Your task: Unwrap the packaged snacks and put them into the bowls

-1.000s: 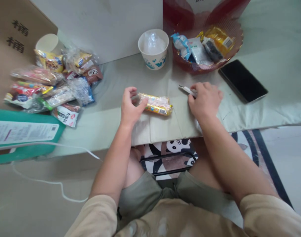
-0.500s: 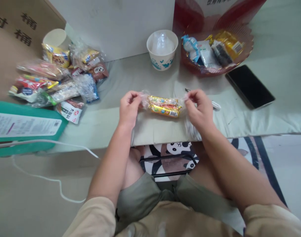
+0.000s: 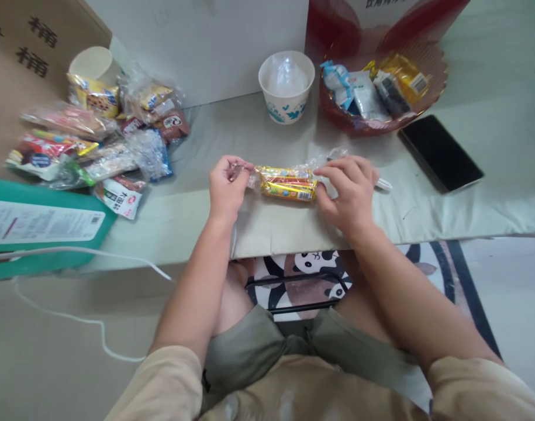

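Near the table's (image 3: pixel 293 228) front edge, the left hand (image 3: pixel 225 187) pinches one twisted clear end of the yellow snack packet (image 3: pixel 287 182), and the right hand (image 3: pixel 348 190) is closed on the other end, stretching it level for a firm purchase. Beyond the packet stands a paper cup (image 3: pixel 286 86); right of the cup, a red bowl (image 3: pixel 383 120) collects wrapped snacks.
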A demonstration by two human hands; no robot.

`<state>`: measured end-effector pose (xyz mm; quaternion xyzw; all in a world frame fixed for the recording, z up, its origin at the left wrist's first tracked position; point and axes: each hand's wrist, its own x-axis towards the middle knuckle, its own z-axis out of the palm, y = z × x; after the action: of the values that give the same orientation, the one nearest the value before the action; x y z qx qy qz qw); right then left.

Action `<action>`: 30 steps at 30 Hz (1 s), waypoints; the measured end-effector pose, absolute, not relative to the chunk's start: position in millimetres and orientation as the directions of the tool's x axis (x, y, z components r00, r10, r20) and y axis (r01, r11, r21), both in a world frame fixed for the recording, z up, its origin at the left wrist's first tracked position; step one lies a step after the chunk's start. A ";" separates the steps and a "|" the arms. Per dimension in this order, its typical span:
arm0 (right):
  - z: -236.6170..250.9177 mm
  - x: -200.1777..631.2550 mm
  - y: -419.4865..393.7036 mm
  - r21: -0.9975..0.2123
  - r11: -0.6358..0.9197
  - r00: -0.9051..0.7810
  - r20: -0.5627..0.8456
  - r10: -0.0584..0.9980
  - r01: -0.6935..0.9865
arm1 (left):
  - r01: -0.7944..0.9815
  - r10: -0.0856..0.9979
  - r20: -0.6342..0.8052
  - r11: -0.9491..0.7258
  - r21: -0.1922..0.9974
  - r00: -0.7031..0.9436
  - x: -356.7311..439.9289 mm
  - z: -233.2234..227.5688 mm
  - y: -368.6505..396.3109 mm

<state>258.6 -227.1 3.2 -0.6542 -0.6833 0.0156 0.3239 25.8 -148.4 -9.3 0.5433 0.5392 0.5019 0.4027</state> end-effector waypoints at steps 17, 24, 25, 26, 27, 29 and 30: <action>-5.6 273.1 -215.9 -0.611 0.143 0.155 0.408 0.900 0.779 | 0.022 0.911 -0.104 0.123 0.992 -0.400 5.3 -1.1 -137.4; 0.6 273.3 -217.9 -0.613 0.144 0.142 0.394 0.908 0.777 | 0.202 0.967 0.102 -0.054 0.978 -0.234 -4.8 -7.0 -133.0; 2.7 273.2 -219.4 -0.611 0.162 0.122 0.396 0.910 0.775 | 0.219 0.977 0.124 -0.085 0.972 -0.172 -6.1 -6.2 -132.9; 4.8 273.2 -220.9 -0.609 0.175 0.101 0.392 0.914 0.774 | 0.245 0.986 0.139 -0.113 0.963 -0.092 -7.1 -5.2 -133.0; 6.9 273.4 -222.4 -0.605 0.182 0.081 0.381 0.921 0.775 | 0.282 0.989 0.146 -0.138 0.950 -0.008 -7.7 -4.0 -133.4; 9.9 274.5 -224.9 -0.591 0.178 0.054 0.353 0.934 0.787 | 0.370 0.985 0.135 -0.166 0.914 0.108 -7.7 -1.8 -134.4; 10.8 275.3 -225.6 -0.582 0.168 0.053 0.343 0.938 0.796 | 0.405 0.985 0.126 -0.164 0.900 0.120 -7.2 -0.7 -135.0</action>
<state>275.3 -225.6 10.8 -0.6368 -0.6806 0.1019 0.3477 -7.2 -135.0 -0.7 0.6523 0.5325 0.3956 0.3667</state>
